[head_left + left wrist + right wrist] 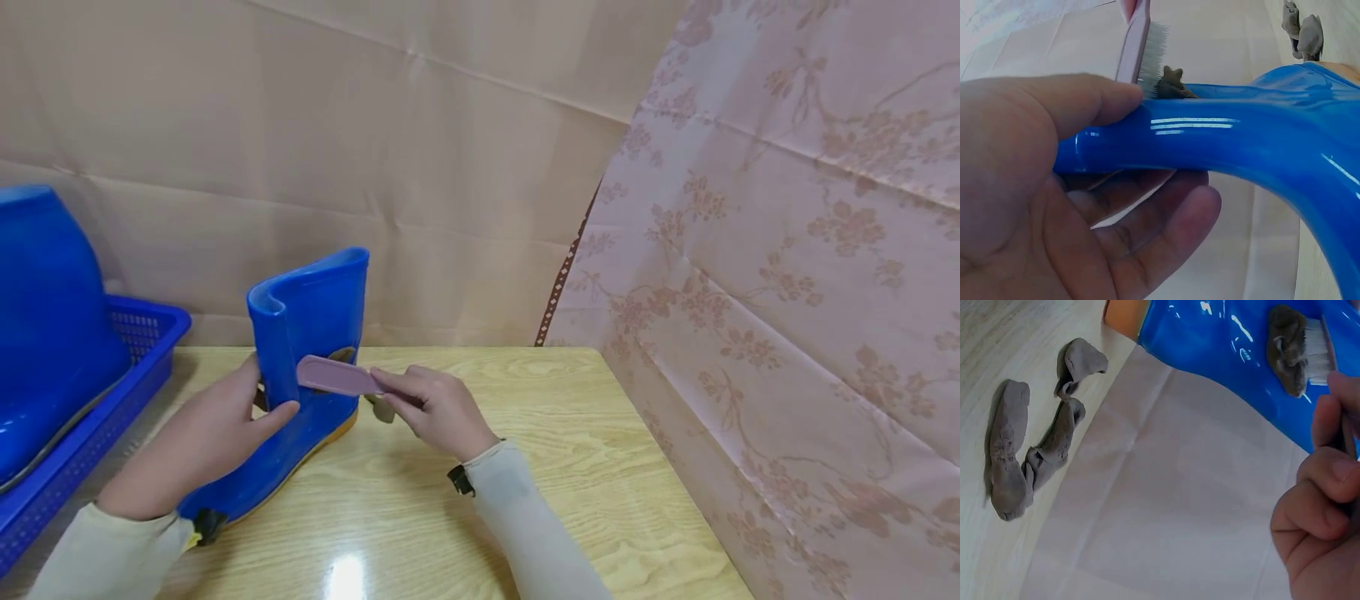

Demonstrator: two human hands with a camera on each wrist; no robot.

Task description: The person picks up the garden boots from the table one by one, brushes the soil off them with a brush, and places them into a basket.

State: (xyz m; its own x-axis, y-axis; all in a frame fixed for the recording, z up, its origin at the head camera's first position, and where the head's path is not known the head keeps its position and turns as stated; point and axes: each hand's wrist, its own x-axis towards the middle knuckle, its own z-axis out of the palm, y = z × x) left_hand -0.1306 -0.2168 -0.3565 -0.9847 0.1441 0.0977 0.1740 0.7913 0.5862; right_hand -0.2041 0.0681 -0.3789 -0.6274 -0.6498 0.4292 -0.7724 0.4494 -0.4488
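A blue rubber boot (pixel 326 312) stands on the wooden table, its toe toward the lower left in the head view. My left hand (pixel 206 429) grips the shaft, thumb on one side and fingers on the other. Between the fingers and thumb of my right hand (pixel 438 408) is a pink-handled brush (pixel 337 377). Its pale bristles (pixel 1317 350) meet a grey-brown, clay-like lump (pixel 1286 353) stuck to the boot. In the left wrist view, the brush (pixel 1134 44) stands just beyond my left thumb.
Several similar clay-like pieces (pixel 1010 450) lie on the table (pixel 600 500) beside the boot. At the left, a blue plastic basket (pixel 153 321) holds another blue boot (pixel 45 333). Beige cloth (pixel 450 167) hangs behind, and a pink floral curtain (pixel 787 292) borders the right side.
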